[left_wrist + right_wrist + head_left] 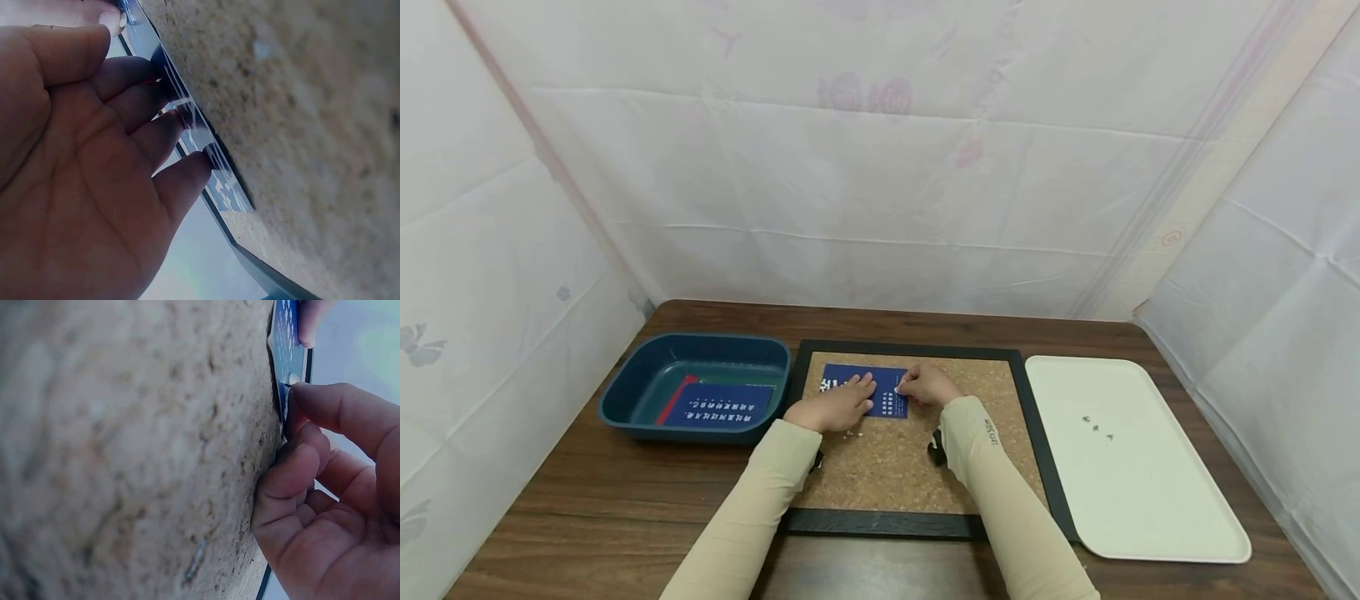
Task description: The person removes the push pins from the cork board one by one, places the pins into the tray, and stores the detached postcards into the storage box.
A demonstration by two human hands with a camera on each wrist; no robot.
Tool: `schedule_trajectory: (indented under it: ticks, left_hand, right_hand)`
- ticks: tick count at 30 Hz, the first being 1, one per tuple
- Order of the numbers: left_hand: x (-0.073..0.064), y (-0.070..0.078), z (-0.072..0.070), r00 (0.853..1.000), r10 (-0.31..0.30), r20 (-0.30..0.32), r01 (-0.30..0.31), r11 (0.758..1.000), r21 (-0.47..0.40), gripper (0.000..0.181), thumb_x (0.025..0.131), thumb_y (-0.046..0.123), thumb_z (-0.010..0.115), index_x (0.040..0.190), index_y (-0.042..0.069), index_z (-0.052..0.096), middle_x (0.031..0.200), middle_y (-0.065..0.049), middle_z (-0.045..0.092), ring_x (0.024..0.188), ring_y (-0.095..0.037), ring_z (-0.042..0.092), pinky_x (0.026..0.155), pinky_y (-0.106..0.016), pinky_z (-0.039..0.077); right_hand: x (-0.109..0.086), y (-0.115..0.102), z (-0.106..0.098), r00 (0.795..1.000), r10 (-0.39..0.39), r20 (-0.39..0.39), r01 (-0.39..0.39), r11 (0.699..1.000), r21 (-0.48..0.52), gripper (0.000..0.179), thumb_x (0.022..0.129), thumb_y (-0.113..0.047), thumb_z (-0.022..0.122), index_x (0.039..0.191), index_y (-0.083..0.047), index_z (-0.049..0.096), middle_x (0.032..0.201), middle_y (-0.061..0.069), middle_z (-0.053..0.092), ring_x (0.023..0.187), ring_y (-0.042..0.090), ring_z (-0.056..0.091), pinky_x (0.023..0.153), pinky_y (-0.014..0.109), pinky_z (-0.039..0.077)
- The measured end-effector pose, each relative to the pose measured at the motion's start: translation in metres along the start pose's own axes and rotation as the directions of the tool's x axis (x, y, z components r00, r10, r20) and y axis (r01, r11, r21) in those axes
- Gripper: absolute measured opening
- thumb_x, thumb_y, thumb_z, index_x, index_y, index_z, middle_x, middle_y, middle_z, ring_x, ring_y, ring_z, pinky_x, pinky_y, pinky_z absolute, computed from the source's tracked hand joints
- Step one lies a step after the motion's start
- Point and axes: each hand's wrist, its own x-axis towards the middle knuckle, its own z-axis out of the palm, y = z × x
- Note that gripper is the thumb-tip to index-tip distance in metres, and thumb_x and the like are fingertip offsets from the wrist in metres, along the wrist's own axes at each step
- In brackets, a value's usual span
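A blue card (891, 407) with white print lies on the cork of a black-framed corkboard (887, 475). My left hand (837, 406) rests over the card's middle; its fingertips press on the card, as the left wrist view also shows. At the card's right side my right hand (931, 384) pinches a small shiny thumbtack (294, 379) against the card, thumb on its head. The other fingers of that hand curl down beside the card, close on the cork. Part of the card's print is hidden under the left hand.
Left of the board, a dark teal basin (625, 414) holds another blue card (718, 406) with a red strip. To the right lies a cream tray (1150, 500) bearing several small metal tacks (1097, 427). White curtains (880, 183) enclose the wooden table (565, 508).
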Motion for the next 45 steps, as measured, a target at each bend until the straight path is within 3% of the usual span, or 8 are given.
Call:
schedule_trajectory:
  ticks: [30,39,45]
  left_hand:
    - [-0.0018,0.0008,-0.0044,1.000,-0.004,0.025,0.005,1.000,-0.017,0.052,0.106,0.028,0.034,0.153,0.008,0.023,0.162,-0.008,0.013,0.150,-0.026,0.010,0.121,-0.047,0.015]
    - [-0.0014,0.0000,-0.0042,1.000,0.000,0.027,0.001,1.000,-0.031,0.052,0.106,0.028,0.034,0.153,0.008,0.023,0.162,-0.008,0.013,0.150,-0.027,0.010,0.121,-0.048,0.015]
    - [-0.0005,-0.0020,-0.0042,1.000,0.001,0.031,0.000,1.000,-0.024,0.052,0.106,0.029,0.033,0.153,0.009,0.023,0.162,-0.007,0.012,0.150,-0.026,0.009,0.121,-0.047,0.015]
  right_hand:
    - [0.0021,0.0037,-0.0005,1.000,0.012,0.028,-0.012,1.000,0.023,0.016,0.093,-0.018,0.063,0.082,-0.007,0.066,0.069,0.001,0.053,0.066,0.015,0.049,0.059,0.024,0.038]
    - [0.0011,0.0052,-0.0031,0.999,-0.021,0.048,0.022,1.000,-0.009,0.017,0.092,-0.020,0.063,0.080,-0.008,0.064,0.071,0.000,0.054,0.066,0.014,0.049,0.059,0.025,0.038]
    - [-0.0056,0.0051,-0.0074,0.994,-0.086,0.070,0.089,0.996,-0.028,0.018,0.093,-0.021,0.062,0.079,-0.009,0.061,0.071,-0.002,0.052,0.065,0.013,0.048,0.057,0.023,0.038]
